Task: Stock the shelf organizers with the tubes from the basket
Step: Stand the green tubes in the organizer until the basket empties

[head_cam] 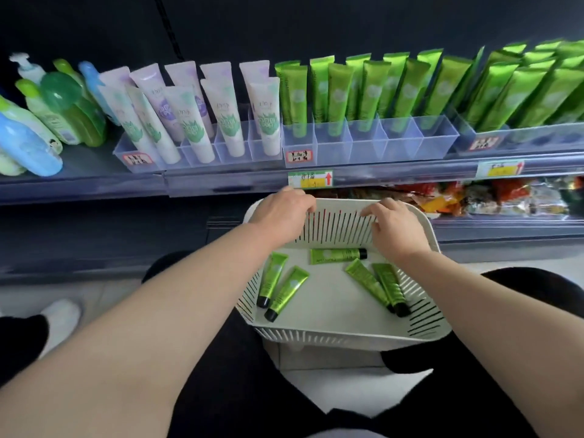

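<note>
Arms outstretched; left hand and right hand curl fingers over basket rim

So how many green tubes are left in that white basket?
5. Two tubes lie at the left of the basket, one across by its far wall, two at its right. The right hand may hide another.

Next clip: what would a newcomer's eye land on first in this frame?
Both hands stand out first: the left hand and right hand grip the far rim of the white basket at centre. Five green tubes lie loose on its floor. Above, rows of upright green tubes stand in the clear organizers on the right half of the shelf.
</note>
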A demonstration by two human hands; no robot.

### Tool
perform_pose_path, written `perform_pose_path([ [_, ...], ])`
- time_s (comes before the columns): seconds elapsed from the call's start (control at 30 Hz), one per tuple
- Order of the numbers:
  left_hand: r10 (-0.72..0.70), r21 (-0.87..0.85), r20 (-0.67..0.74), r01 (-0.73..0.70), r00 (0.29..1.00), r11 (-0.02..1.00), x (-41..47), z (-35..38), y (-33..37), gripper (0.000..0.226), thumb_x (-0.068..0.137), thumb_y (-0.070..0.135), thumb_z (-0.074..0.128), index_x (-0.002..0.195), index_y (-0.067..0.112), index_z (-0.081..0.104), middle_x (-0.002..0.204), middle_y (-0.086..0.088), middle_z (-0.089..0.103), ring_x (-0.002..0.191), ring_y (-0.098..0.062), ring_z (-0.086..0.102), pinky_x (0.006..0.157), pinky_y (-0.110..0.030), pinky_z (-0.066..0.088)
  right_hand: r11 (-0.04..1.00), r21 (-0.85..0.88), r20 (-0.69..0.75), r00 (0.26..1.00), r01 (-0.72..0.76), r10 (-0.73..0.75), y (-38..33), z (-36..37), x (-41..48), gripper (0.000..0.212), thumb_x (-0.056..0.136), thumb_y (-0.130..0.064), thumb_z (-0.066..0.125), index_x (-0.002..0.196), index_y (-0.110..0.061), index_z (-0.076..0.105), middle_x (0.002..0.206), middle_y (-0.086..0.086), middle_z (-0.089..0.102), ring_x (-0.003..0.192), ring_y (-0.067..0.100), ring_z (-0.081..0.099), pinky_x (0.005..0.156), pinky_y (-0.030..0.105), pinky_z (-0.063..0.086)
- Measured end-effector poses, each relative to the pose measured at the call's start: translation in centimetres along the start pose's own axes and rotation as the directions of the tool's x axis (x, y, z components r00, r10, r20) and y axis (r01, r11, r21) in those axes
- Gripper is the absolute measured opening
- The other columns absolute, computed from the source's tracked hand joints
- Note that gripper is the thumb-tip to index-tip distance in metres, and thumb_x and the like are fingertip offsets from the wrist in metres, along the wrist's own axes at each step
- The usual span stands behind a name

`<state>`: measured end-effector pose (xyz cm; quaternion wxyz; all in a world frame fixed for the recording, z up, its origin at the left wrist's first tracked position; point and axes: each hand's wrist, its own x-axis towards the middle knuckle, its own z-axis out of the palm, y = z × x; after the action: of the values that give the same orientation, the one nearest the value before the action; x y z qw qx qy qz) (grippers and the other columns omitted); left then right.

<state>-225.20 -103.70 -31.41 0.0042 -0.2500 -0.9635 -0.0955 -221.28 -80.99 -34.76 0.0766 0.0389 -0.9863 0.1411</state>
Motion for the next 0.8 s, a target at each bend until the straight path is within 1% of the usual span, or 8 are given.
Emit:
perform_pose_path([
  [0.1,-0.052,0.021,0.134,0.05,0.99,0.999,-1.4,3.0,0.1,0.035,0.091,0.001,0.052,0.115,0.025,0.064,0.118,0.002,0.06,0.114,-0.02,0.051,0.091,-0.037,0.046,0.992,0.045,0.184,0.977,-0.115,0.105,1.2,2.2,-1.8,0.035,0.084,0.001,0.051,0.108,-0.022,0.064,0.117,0.003,0.059,0.11,0.026,0.053,0.09,0.038,0.047],
  [0.17,-0.073,0.042,0.245,0.065,0.967,0.997,-2.5,4.9,0.0,0.036,0.09,-0.001,0.054,0.116,0.023,0.064,0.119,0.002,0.058,0.114,-0.019,0.052,0.092,-0.037,0.047,0.976,0.103,0.284,0.946,-0.191,0.155,1.9,3.4,-2.8,0.029,0.087,-0.001,0.049,0.099,-0.023,0.065,0.112,0.002,0.064,0.103,0.024,0.059,0.088,0.038,0.051],
  [0.23,-0.092,0.049,0.333,0.08,0.939,0.996,-3.4,6.5,-0.3,0.037,0.089,-0.001,0.057,0.117,0.022,0.062,0.121,0.0,0.056,0.111,-0.018,0.052,0.09,-0.035,0.048,0.967,0.113,0.361,0.916,-0.228,0.174,2.5,4.7,-3.4,0.028,0.089,-0.002,0.048,0.101,-0.019,0.067,0.109,0.002,0.066,0.097,0.022,0.061,0.086,0.038,0.052],
  [0.33,-0.147,0.029,0.394,0.147,0.908,0.989,-4.1,8.1,-0.9,0.037,0.09,-0.001,0.057,0.121,0.019,0.061,0.122,-0.004,0.056,0.105,-0.02,0.056,0.081,-0.03,0.047,0.968,0.063,0.489,0.853,-0.245,0.184,2.8,6.7,-3.3,0.028,0.089,-0.005,0.049,0.109,-0.018,0.065,0.115,0.005,0.064,0.103,0.024,0.058,0.092,0.036,0.049],
  [0.43,-0.233,-0.018,0.415,0.264,0.88,0.964,-3.9,9.2,-1.3,0.036,0.091,0.0,0.055,0.123,0.017,0.059,0.124,-0.004,0.057,0.107,-0.02,0.056,0.081,-0.027,0.042,0.958,0.016,0.607,0.764,-0.285,0.218,2.8,8.5,-2.7,0.024,0.089,-0.015,0.052,0.11,-0.022,0.062,0.118,0.005,0.062,0.106,0.024,0.057,0.094,0.035,0.046],
  [0.57,-0.292,-0.03,0.427,0.336,0.856,0.941,-3.8,10.7,-1.4,0.03,0.094,0.007,0.054,0.123,0.015,0.058,0.125,-0.005,0.057,0.101,-0.02,0.057,0.075,-0.026,0.041,0.952,-0.04,0.653,0.713,-0.304,0.255,2.8,10.6,-2.4,0.033,0.09,-0.01,0.049,0.121,-0.019,0.054,0.122,0.01,0.058,0.11,0.027,0.055,0.091,0.033,0.042],
  [0.7,-0.309,-0.004,0.462,0.35,0.831,0.937,-3.7,12.5,-1.5,0.034,0.096,0.006,0.05,0.129,0.015,0.056,0.128,-0.007,0.056,0.11,-0.024,0.056,0.087,-0.033,0.044,0.924,-0.071,0.653,0.683,-0.374,0.327,2.4,12.2,-1.9,0.045,0.09,0.0,0.044,0.133,-0.013,0.043,0.124,0.017,0.054,0.112,0.033,0.055,0.091,0.038,0.045],
  [0.8,-0.317,0.0,0.47,0.359,0.824,0.933,-3.5,13.4,-1.6,0.034,0.095,0.006,0.051,0.126,0.016,0.057,0.124,-0.006,0.057,0.11,-0.024,0.056,0.091,-0.037,0.045,0.907,-0.119,0.629,0.676,-0.404,0.383,2.7,13.0,-2.0,0.045,0.091,-0.005,0.043,0.134,-0.012,0.037,0.125,0.017,0.053,0.112,0.035,0.054,0.09,0.041,0.045],
])
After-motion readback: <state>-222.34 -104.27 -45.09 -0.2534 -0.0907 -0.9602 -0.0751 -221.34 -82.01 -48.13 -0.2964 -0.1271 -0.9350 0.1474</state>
